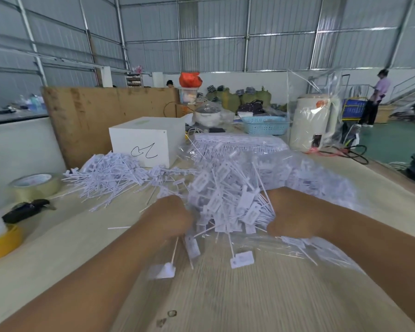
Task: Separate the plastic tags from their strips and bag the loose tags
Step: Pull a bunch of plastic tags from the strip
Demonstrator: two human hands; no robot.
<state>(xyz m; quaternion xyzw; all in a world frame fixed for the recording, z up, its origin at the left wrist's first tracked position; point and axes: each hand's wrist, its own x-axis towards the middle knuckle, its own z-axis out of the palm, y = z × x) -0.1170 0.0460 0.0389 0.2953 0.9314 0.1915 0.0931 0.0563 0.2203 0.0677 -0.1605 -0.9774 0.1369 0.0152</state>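
A: Why are both hands buried in that heap?

B: My guess is they're scooping. The left hand (170, 218) and right hand (290, 216) sit on either side of a clump of loose tags (228, 207), squeezing it between them, most likely to lift it into the bag (297, 173), whose clear film lies just beyond and under the right fingers

A: Are the fingers curled or flat?

B: I cannot tell. Both hands are blurred and the fingers are sunk in the clump. They seem to press inward against the tags, but whether they are spread or curled is hidden

A: And why is the bag lying so close?

B: Probably so the carry is short. It already holds plenty of tags

A: What do the tags look like?

B: Small pale rectangular plates, each with a thin stiff tail, tangled every which way. A few have slipped out nearer than the fingers onto the table (225, 295), one of them a single tag (242, 259) lying flat

A: Anything still unsorted?

B: A second pile (110, 176) lies well beyond the left fingers, in front of a white box (149, 140). Uncut strips (237, 142) are stacked far past the right fingers, behind the bag. So the job looks partly done
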